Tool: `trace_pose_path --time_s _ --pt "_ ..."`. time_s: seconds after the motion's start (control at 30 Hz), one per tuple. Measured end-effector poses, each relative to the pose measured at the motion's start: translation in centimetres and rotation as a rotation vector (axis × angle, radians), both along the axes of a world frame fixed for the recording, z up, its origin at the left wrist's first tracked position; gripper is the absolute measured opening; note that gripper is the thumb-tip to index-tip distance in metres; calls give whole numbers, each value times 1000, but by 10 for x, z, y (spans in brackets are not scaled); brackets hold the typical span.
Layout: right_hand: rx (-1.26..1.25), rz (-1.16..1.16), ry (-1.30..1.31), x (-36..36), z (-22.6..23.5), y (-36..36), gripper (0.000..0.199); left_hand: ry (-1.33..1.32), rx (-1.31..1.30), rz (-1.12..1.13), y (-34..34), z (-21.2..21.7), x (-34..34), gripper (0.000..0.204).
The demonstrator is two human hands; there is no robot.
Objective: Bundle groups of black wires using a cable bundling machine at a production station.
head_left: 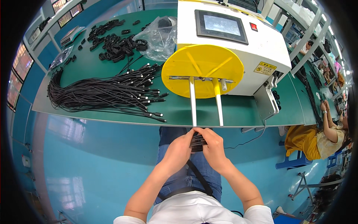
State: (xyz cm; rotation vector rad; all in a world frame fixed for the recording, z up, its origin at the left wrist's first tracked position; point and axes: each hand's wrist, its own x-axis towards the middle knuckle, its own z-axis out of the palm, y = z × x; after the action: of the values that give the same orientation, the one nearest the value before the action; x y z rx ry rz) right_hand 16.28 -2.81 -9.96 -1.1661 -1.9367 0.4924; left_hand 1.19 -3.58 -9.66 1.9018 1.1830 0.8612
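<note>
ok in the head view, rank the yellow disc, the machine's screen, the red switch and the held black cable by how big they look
1. Yellow disc
2. Screen
3. Held black cable, judged by the part showing between left hand and right hand
4. Red switch

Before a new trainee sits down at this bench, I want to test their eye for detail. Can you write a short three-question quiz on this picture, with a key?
1. True or false: the long cable pile lies on the green tabletop, to the left of the yellow disc.

2. What is between the left hand and the right hand?
a) a clear plastic bag
b) a blue stool
c) gathered black cable

3. Fill in the blank: in the picture, the red switch sits to the ___ of the screen.

Key: 1 true; 2 c; 3 right.
</note>
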Motion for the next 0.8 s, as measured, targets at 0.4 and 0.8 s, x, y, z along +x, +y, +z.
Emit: trace_pose_path --time_s 0.4,0.8 --pt "-46 -95 -223 0 14 0 40 -2 138 85 4 3 -2 47" --pt "-217 -79 -492 3 0 15 14 650 444 181 -5 30 -1 65"
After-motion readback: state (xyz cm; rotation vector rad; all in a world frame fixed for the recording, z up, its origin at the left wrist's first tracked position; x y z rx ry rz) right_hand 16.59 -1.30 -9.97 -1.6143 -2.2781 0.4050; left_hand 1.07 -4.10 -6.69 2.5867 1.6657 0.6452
